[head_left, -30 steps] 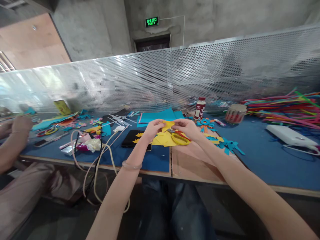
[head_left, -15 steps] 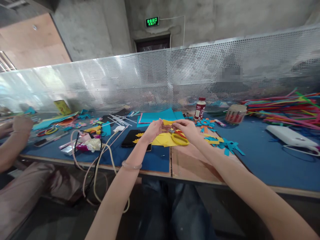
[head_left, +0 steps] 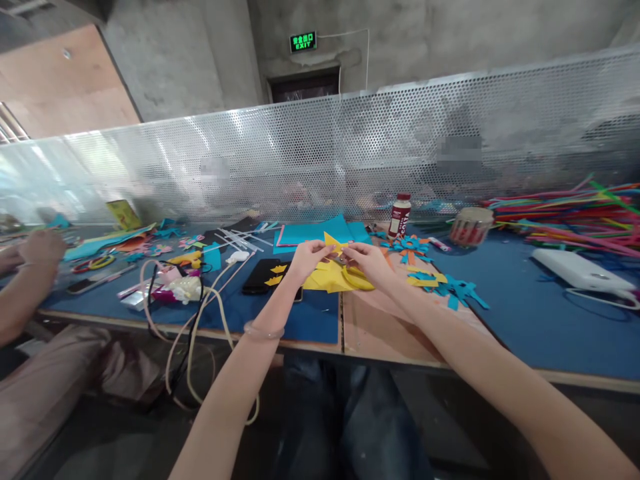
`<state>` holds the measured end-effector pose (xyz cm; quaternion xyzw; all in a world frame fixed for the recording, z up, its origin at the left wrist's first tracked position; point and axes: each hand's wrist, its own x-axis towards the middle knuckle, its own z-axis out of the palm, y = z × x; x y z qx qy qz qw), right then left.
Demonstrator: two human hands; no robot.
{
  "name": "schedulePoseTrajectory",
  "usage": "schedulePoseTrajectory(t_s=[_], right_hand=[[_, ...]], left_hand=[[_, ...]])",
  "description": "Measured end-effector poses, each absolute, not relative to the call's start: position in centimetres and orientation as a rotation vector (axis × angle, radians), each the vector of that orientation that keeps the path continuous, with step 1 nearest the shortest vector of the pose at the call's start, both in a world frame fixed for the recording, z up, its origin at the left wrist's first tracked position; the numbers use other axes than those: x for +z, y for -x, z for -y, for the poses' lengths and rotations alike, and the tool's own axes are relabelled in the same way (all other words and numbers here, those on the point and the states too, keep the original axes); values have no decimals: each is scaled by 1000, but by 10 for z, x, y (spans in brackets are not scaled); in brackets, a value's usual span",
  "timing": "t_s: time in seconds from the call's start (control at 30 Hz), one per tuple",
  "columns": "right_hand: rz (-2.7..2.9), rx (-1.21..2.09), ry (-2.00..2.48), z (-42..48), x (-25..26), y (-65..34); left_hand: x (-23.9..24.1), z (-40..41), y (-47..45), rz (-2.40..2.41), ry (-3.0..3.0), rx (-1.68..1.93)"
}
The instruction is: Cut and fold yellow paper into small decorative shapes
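Observation:
My left hand [head_left: 306, 257] and my right hand [head_left: 367, 259] meet above the table, both pinching a small pointed piece of yellow paper [head_left: 331, 241] held up between them. Below them lies a larger yellow sheet [head_left: 327, 280] with the yellow handle of a pair of scissors [head_left: 358, 279] resting on it, partly hidden by my right hand. A black phone [head_left: 263, 275] with yellow scraps on it lies just left of my left hand.
Teal sheets [head_left: 313, 233], a dark red bottle [head_left: 399, 216], a round tub [head_left: 471, 227], teal and orange cutouts [head_left: 407, 247], a heap of coloured sticks [head_left: 570, 210] and a white box [head_left: 580, 271] sit further back. Another person's hand [head_left: 40, 247] rests at far left. Cables [head_left: 200, 313] hang over the front edge.
Both hands have shifted slightly left and closer together, turning the yellow piece so its point stands up. My right hand now covers the red scissor handle seen earlier.

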<state>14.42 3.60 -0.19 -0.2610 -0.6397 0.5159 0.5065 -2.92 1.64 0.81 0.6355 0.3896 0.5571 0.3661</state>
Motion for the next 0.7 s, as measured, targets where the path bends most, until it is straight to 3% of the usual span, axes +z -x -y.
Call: schedulePoseTrajectory(t_s=[0.4,0.7], right_hand=[[1385,1445,504,-34,-3,-142],[1465,1224,560,-37,-5,-144]], left_hand=[[11,-12,25,-906,-1733,1529],[20,5,19,-954,-1873,1726]])
